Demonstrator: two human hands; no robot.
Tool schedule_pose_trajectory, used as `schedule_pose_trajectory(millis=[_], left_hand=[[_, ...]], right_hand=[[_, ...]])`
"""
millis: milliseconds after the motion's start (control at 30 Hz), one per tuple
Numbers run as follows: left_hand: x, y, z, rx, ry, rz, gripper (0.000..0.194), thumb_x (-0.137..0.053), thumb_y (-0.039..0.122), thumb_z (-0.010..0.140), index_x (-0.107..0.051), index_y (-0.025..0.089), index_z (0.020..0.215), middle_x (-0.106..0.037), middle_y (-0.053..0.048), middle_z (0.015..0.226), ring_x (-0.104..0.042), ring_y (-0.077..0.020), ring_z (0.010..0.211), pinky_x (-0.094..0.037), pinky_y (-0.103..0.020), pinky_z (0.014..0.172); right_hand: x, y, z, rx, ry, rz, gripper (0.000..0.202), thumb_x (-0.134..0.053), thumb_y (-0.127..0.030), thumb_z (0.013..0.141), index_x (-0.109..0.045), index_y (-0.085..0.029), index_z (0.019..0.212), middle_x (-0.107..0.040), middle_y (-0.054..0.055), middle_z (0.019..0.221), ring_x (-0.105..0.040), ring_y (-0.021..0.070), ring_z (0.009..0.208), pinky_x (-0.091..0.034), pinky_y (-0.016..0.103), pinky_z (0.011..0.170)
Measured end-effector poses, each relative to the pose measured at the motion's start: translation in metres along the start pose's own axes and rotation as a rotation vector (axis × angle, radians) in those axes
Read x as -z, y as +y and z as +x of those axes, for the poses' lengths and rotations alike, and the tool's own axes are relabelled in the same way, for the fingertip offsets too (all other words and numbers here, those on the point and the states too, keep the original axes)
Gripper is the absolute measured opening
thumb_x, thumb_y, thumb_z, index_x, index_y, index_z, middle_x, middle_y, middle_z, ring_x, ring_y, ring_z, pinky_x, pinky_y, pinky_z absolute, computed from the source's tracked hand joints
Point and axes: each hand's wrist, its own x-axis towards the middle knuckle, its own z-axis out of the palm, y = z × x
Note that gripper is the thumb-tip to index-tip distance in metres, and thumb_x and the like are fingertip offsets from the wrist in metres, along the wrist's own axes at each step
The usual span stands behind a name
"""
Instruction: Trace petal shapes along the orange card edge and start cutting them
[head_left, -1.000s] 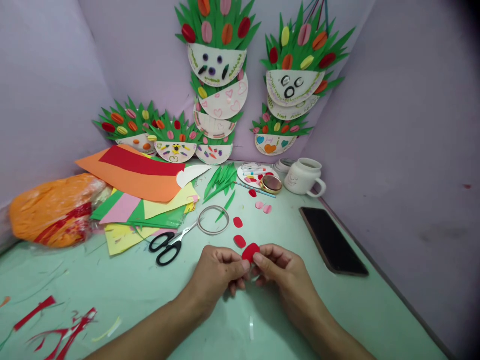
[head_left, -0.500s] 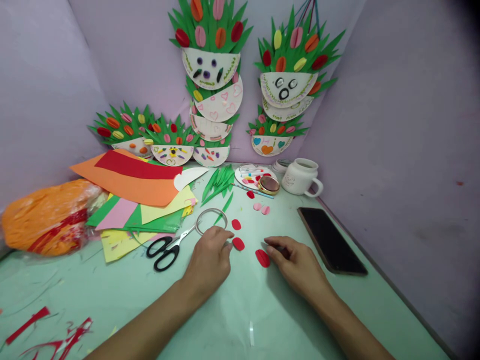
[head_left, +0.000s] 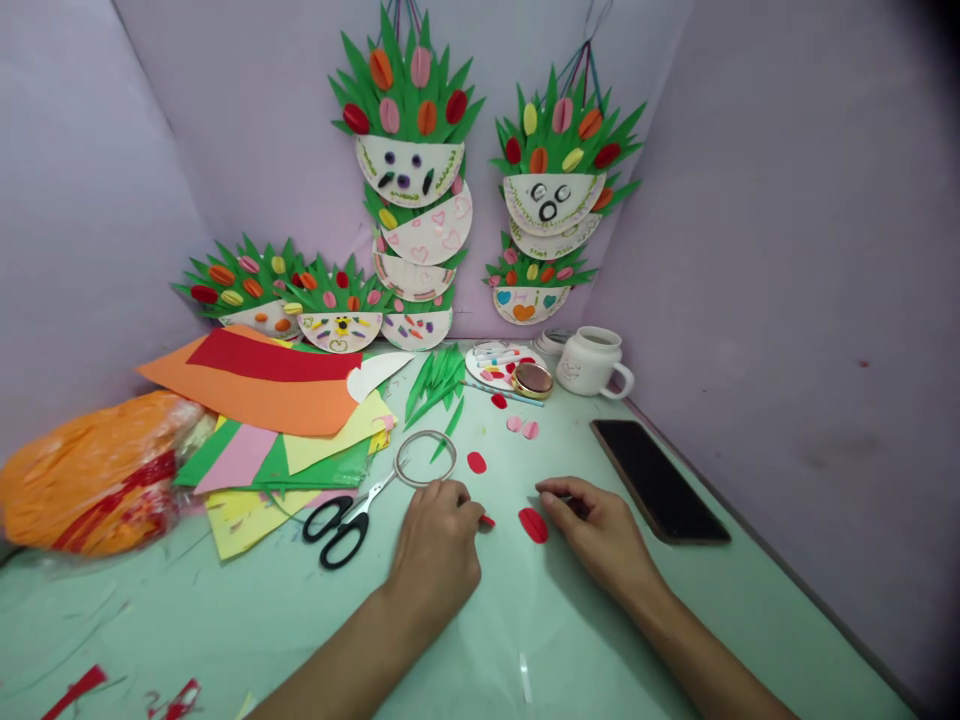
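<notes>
My left hand (head_left: pixel 440 540) bends over the table, its thumb and fingers closed on a red paper oval (head_left: pixel 487 522) that shows only as a small sliver past the thumb. My right hand (head_left: pixel 600 530) rests on its side with fingers loosely curved and a little apart, nothing seen between them. Beside its fingertips lies a second red paper oval (head_left: pixel 533 525) with crease lines down it. Farther off is another flat red oval (head_left: pixel 476 462). A roll of tape (head_left: pixel 425 458) stands just behind my left hand, with black-handled scissors (head_left: pixel 346 525) to its left.
Coloured paper sheets (head_left: pixel 262 400) and an orange plastic-wrapped bundle (head_left: pixel 90 470) lie left. Green paper leaves (head_left: pixel 435 385), pink ovals (head_left: pixel 523 428), a white mug (head_left: pixel 589 362) and a phone (head_left: pixel 660 480) lie behind and right. Paper-plate flower baskets (head_left: pixel 409 170) hang on the wall.
My left hand has come slightly right and down over the nearer red oval, which is now mostly covered and in its fingers. My right hand has hardly moved. The view has tilted up slightly.
</notes>
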Motion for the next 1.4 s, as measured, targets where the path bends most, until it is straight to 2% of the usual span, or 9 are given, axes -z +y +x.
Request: schedule_pose_trajectory(millis=[167,367,533,700,833,933,1100,1300,1400], left_hand=[[0.007,-0.006,-0.006,0.134,-0.043,-0.257,0.026,-0.041,0.020,0.085,-0.066,0.015,0.077,-0.062,-0.005,0.072,-0.054,-0.0193,0.070,-0.040,-0.030,0.066],[0.023,-0.011,-0.001,0.170,-0.202,-0.623,0.029,-0.046,0.034,0.078,-0.066,0.014,0.077,-0.063,-0.004,0.072,-0.054,-0.0155,0.066,-0.040,-0.024,0.059],[0.028,-0.010,0.003,0.203,-0.192,-0.674,0.030,-0.052,0.034,0.070,-0.070,0.012,0.077,-0.064,-0.005,0.070,-0.056,-0.0171,0.065,-0.042,-0.027,0.061],[0.030,-0.007,-0.004,0.230,0.018,-0.529,0.033,-0.052,0.028,0.076,-0.067,0.013,0.101,-0.066,-0.006,0.076,-0.059,-0.0195,0.069,-0.044,-0.030,0.064],[0.030,-0.007,-0.011,-0.176,0.281,-0.187,0.024,-0.043,0.018,0.087,-0.067,0.019,0.082,-0.068,-0.006,0.077,-0.062,-0.0193,0.074,-0.045,-0.030,0.070],[0.027,-0.010,-0.012,-0.300,0.318,-0.063,0.027,-0.039,0.012,0.089,-0.063,0.020,0.079,-0.066,-0.004,0.071,-0.062,-0.0170,0.067,-0.045,-0.027,0.062],[0.024,-0.004,-0.012,-0.132,0.266,-0.151,0.027,-0.040,0.016,0.088,-0.060,0.018,0.071,-0.061,-0.003,0.064,-0.059,-0.0149,0.061,-0.042,-0.024,0.057],[0.018,0.016,-0.012,0.265,0.087,-0.510,0.021,-0.050,0.023,0.080,-0.065,0.016,0.067,-0.065,-0.002,0.062,-0.058,-0.0134,0.059,-0.042,-0.021,0.055],[0.020,0.016,-0.008,0.312,0.049,-0.495,0.020,-0.054,0.024,0.077,-0.069,0.015,0.069,-0.067,-0.002,0.062,-0.059,-0.0136,0.058,-0.043,-0.020,0.053]], right_hand=[[-0.004,-0.018,-0.011,0.039,-0.001,0.059,0.032,-0.056,-0.039,0.077,-0.071,-0.017,0.095,-0.073,0.008,0.087,-0.062,0.0193,0.068,-0.051,0.034,0.065],[-0.019,-0.058,-0.025,0.512,-0.374,0.141,0.033,-0.058,-0.013,0.080,-0.069,-0.024,0.109,-0.066,0.007,0.100,-0.064,0.0150,0.082,-0.053,0.025,0.065],[-0.031,-0.060,-0.016,0.612,-0.250,0.154,0.024,-0.061,-0.011,0.080,-0.074,-0.024,0.095,-0.069,0.005,0.085,-0.065,0.0147,0.074,-0.052,0.026,0.064],[-0.041,-0.060,-0.015,0.469,-0.141,0.186,0.011,-0.064,-0.016,0.078,-0.074,-0.021,0.080,-0.069,0.004,0.075,-0.065,0.0157,0.067,-0.051,0.027,0.062],[-0.047,-0.061,-0.020,0.366,-0.131,0.200,0.005,-0.068,-0.019,0.075,-0.071,-0.019,0.070,-0.067,0.002,0.069,-0.062,0.0145,0.062,-0.048,0.024,0.056],[-0.047,-0.059,-0.021,0.202,-0.164,0.273,0.005,-0.069,-0.020,0.073,-0.068,-0.018,0.068,-0.064,0.000,0.065,-0.058,0.0127,0.059,-0.045,0.022,0.055],[-0.040,-0.056,-0.019,0.012,-0.320,0.476,0.016,-0.073,-0.032,0.068,-0.067,-0.017,0.069,-0.059,-0.002,0.058,-0.052,0.0114,0.053,-0.043,0.022,0.053],[-0.044,-0.053,-0.025,-0.192,-0.230,0.733,0.033,-0.085,-0.044,0.055,-0.069,-0.018,0.065,-0.067,0.001,0.071,-0.061,0.0151,0.067,-0.050,0.024,0.064],[-0.048,-0.049,-0.026,-0.305,-0.253,0.802,0.036,-0.086,-0.046,0.055,-0.070,-0.017,0.071,-0.071,0.004,0.076,-0.065,0.0165,0.071,-0.053,0.026,0.069]])
